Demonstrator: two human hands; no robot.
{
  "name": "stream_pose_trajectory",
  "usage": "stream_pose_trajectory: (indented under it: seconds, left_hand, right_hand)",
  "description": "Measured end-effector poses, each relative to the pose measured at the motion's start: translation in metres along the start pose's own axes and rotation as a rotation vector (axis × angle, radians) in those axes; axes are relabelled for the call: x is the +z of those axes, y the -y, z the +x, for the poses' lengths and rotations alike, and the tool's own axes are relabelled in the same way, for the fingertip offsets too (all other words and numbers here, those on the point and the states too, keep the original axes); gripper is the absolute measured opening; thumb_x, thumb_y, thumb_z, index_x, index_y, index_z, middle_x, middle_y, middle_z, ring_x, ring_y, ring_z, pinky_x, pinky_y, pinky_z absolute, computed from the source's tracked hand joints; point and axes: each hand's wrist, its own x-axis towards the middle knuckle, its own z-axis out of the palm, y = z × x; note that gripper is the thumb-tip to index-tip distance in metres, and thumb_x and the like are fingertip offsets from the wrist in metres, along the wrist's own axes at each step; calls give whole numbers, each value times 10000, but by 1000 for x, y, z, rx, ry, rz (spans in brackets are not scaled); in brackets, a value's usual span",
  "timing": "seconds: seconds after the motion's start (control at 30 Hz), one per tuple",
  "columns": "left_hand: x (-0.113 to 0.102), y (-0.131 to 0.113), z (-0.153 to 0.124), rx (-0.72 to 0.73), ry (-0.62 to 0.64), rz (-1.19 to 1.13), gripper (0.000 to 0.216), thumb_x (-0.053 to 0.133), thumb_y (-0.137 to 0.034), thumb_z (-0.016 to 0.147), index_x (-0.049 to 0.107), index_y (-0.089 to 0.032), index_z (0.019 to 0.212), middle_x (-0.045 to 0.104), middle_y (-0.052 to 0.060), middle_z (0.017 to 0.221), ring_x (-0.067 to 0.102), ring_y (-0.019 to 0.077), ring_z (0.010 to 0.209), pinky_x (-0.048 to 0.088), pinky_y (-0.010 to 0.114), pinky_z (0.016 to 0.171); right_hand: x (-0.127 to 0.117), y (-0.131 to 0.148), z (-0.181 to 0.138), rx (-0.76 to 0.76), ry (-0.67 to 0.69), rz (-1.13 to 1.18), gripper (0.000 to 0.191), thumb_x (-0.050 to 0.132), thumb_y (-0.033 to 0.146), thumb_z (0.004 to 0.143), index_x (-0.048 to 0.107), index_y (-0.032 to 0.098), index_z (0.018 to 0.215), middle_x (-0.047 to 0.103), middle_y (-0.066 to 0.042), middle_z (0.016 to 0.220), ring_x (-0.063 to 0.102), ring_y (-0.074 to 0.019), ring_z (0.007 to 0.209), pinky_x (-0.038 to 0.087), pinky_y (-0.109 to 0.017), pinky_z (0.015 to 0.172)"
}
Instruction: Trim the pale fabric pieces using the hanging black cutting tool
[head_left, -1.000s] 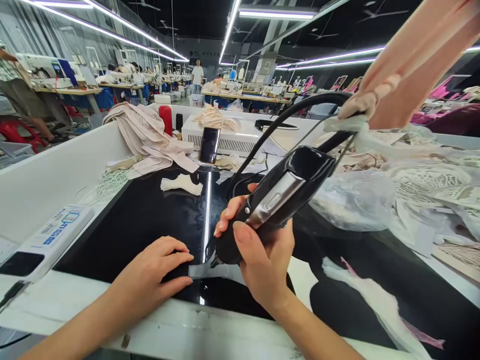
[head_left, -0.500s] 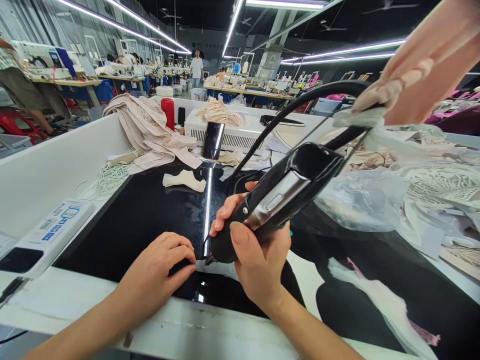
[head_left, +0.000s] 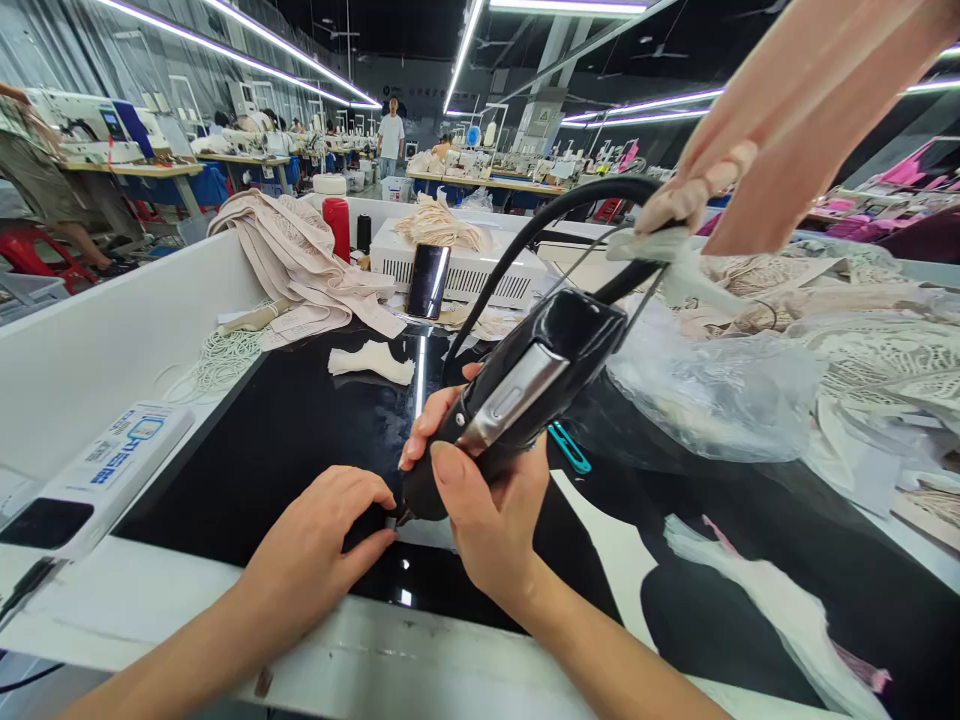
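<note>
A white box [head_left: 97, 470] lies at the far left, beside the glossy black worktop [head_left: 300, 420]. The left hand [head_left: 315, 545] rests flat on the worktop, fingers loose and gripping nothing, its fingertips just beside the nose of a black corded tool [head_left: 517, 395]. The right hand [head_left: 484, 500] is clamped round that tool, which tilts nose-down onto the worktop. A crumpled clear plastic bag [head_left: 712, 390] lies further right.
</note>
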Motion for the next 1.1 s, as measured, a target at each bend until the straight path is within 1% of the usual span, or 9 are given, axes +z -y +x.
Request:
stream_pose_trajectory:
  seconds: [0.1, 0.2, 0.3, 0.4, 0.47, 0.53, 0.77, 0.9, 1.1]
  left_hand:
    - [0, 0, -1, -11, 8, -15, 122, 617, -190, 941, 622, -233, 1055, 666, 44, 1149, 613, 230, 1068, 544, 394, 918]
    - [-3, -1, -5, 33, 10, -6, 136, 573, -166, 965, 633, -238, 1064, 649, 41, 1167, 616, 210, 1069, 543, 365, 931]
    - [-5, -1, -11, 151, 14, 63, 180, 510, -179, 1006, 671, -231, 1066, 650, 48, 1142, 631, 195, 1024, 556, 343, 907]
    - [-6, -1, -16, 284, -10, 191, 226, 487, -195, 1022, 689, -211, 1122, 664, 70, 1101, 639, 211, 1007, 546, 409, 964]
    - [-6, -1, -18, 334, -25, 266, 243, 481, -198, 1026, 689, -199, 1153, 674, 75, 1080, 641, 221, 1012, 536, 446, 997]
    - [-5, 0, -18, 362, -40, 311, 254, 471, -201, 1030, 689, -183, 1162, 684, 75, 1068, 647, 220, 1011, 541, 441, 1004]
    - [-3, 2, -22, 358, -71, 302, 290, 423, -198, 1048, 684, -148, 1166, 697, 87, 1101, 666, 208, 1031, 556, 396, 1010]
    - [-2, 1, -23, 337, -69, 263, 278, 431, -185, 1044, 676, -144, 1169, 699, 91, 1111, 674, 213, 1033, 555, 421, 1021]
    - [-2, -1, -23, 338, -78, 231, 253, 460, -180, 1034, 679, -139, 1153, 703, 96, 1114, 678, 217, 1028, 552, 427, 1028]
  right_hand:
    - [0, -1, 0, -3, 3, 2, 403, 725, 247, 779, 439, 280, 1061, 628, 46, 804, 633, -137, 625, 590, -315, 599]
    - [-1, -2, 0, -6, -3, 15, 425, 738, 247, 768, 439, 279, 1068, 626, 51, 807, 630, -129, 626, 585, -297, 589]
    - [-1, -2, 0, -3, -4, 39, 447, 738, 228, 767, 434, 278, 1091, 624, 57, 803, 615, -117, 624, 564, -269, 565]
    - [-1, -3, 0, -15, 5, 49, 412, 731, 247, 787, 444, 281, 1081, 622, 54, 805, 612, -115, 624, 562, -271, 573]
    - [-1, -4, -1, -12, 4, 48, 426, 737, 267, 788, 442, 284, 1096, 619, 53, 805, 616, -119, 624, 576, -285, 589]
    - [-2, -5, -1, -3, 1, 58, 466, 743, 266, 784, 430, 285, 1127, 618, 54, 806, 621, -120, 626, 590, -294, 607]
    - [-1, -6, 1, -47, 10, 90, 455, 717, 192, 792, 434, 283, 1137, 639, 59, 815, 624, -111, 637, 583, -274, 604]
    - [0, -7, 3, -68, 21, 95, 408, 704, 159, 792, 464, 278, 1099, 641, 62, 815, 616, -102, 629, 563, -250, 579]
    - [2, -11, 3, -85, 17, 118, 431, 700, 138, 779, 462, 275, 1112, 643, 61, 807, 609, -101, 624, 557, -245, 571]
